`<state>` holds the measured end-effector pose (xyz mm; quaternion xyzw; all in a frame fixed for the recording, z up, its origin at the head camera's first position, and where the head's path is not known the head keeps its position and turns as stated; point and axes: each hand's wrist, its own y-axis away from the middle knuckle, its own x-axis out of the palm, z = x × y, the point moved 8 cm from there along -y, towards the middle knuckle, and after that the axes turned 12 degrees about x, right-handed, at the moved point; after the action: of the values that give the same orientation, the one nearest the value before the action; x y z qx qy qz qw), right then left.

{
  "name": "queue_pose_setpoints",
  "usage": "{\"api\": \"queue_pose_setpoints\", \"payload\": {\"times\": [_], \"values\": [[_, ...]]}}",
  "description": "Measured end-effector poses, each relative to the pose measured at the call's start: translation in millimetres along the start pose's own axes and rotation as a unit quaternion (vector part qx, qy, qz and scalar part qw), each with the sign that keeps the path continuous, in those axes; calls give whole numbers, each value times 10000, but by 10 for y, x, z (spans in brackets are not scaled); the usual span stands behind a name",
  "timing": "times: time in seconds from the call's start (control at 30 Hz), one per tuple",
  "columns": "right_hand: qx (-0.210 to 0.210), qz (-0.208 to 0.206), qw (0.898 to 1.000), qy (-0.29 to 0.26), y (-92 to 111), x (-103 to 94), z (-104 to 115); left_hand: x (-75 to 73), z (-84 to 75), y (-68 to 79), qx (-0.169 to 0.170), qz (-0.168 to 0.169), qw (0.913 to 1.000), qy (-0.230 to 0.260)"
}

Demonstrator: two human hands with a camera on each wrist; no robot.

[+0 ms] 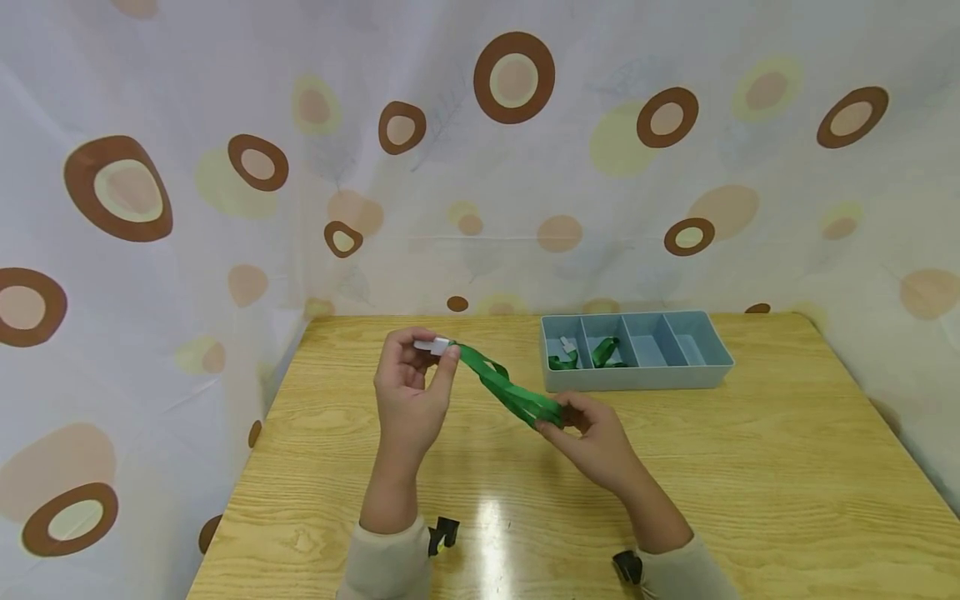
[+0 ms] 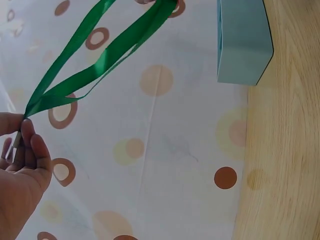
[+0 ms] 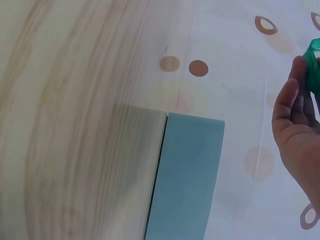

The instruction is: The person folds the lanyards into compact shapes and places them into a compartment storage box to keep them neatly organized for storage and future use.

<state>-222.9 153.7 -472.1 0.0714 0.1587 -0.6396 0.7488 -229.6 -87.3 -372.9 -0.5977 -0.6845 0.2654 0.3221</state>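
Note:
A green lanyard [image 1: 501,387] stretches in looped strands between both hands, raised over the table. My left hand [image 1: 408,400] pinches it at its white plastic end piece [image 1: 432,345], thumb against fingers. At the other end, my right hand [image 1: 600,442] grips the folded loops between thumb and fingers. In the left wrist view the ribbon [image 2: 100,70] fans into separate strands that meet at the left fingertips. Only a small part of the green ribbon [image 3: 313,75] shows beside the right hand in the right wrist view.
A blue-grey divided box [image 1: 637,381] stands at the back right of the wooden table [image 1: 757,467]. Its two left compartments hold green ribbon [image 1: 603,352], one with a white end piece [image 1: 567,344]. A patterned curtain [image 1: 420,275] hangs behind and at the sides.

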Motion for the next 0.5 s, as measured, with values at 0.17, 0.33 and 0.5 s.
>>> {"api": "queue_pose_setpoints", "payload": {"times": [0.17, 0.33, 0.5], "values": [[-188, -42, 9997, -125, 28, -54, 33, -32, -1, -3, -1, -75, 10000, -5], [-531, 6, 9979, -371, 66, -100, 71, -75, 46, 2, -273, -110, 9995, -109], [-944, 12, 9927, -754, 129, -191, 119, -113, 103, 21, -740, -144, 9970, -200]]}}
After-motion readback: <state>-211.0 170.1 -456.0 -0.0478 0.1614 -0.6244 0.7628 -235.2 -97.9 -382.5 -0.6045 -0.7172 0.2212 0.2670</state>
